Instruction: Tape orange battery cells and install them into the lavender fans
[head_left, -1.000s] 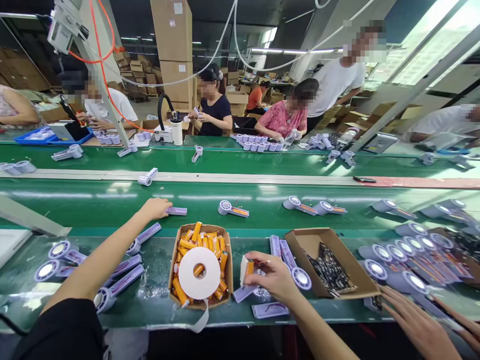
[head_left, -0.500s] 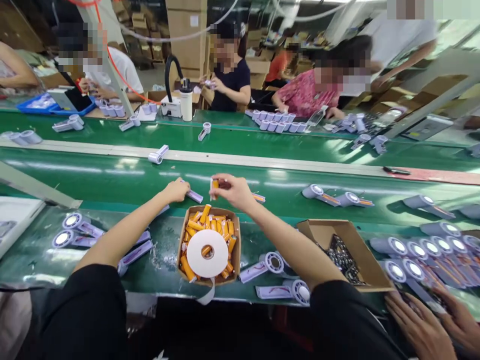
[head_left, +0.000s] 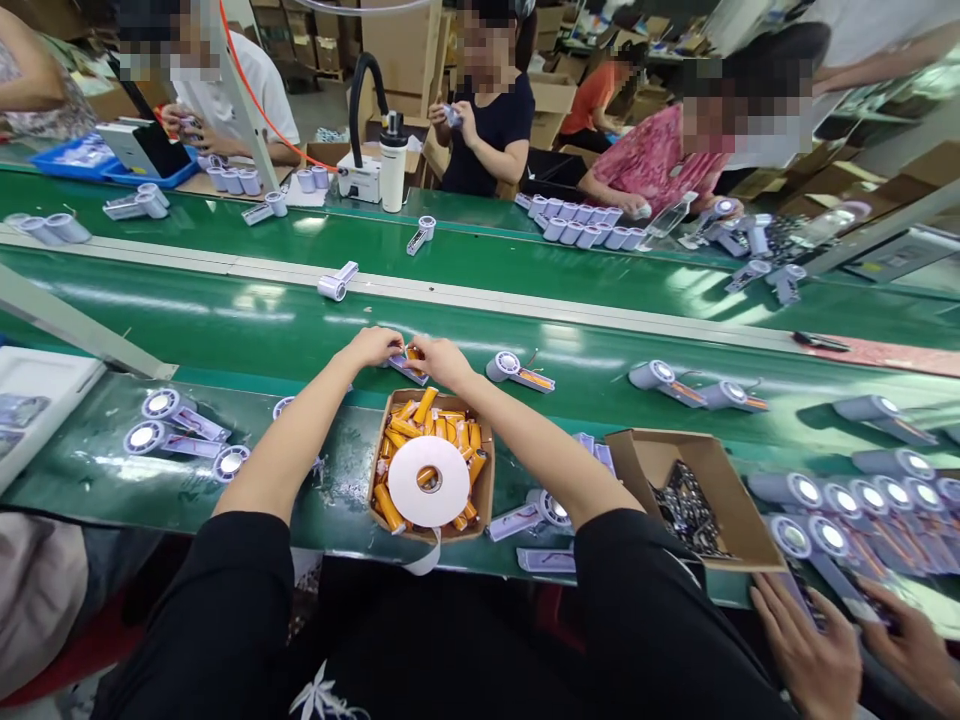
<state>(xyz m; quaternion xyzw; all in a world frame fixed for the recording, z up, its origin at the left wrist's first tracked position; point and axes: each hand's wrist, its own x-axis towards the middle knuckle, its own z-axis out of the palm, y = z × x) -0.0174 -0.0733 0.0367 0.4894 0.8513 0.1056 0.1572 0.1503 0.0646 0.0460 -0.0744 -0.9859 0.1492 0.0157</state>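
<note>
Several fans (head_left: 505,366) already carried batteries (head_left: 537,380); the left hand (head_left: 377,346) gripped a handle (head_left: 409,372), the right hand (head_left: 441,361) pinched another battery (head_left: 414,354), seating unclear.

The scene is brightly lit. The belt (head_left: 600,370) is streaked by white reflections, with shadows thrown at right, and pale glare is caught on the bench (head_left: 341,515). The left hand (head_left: 373,346) and right hand (head_left: 442,362) are evenly lit. Detail is lost in the black sleeves (head_left: 202,590). Edges are stretched; the upper right is blurred.
</note>
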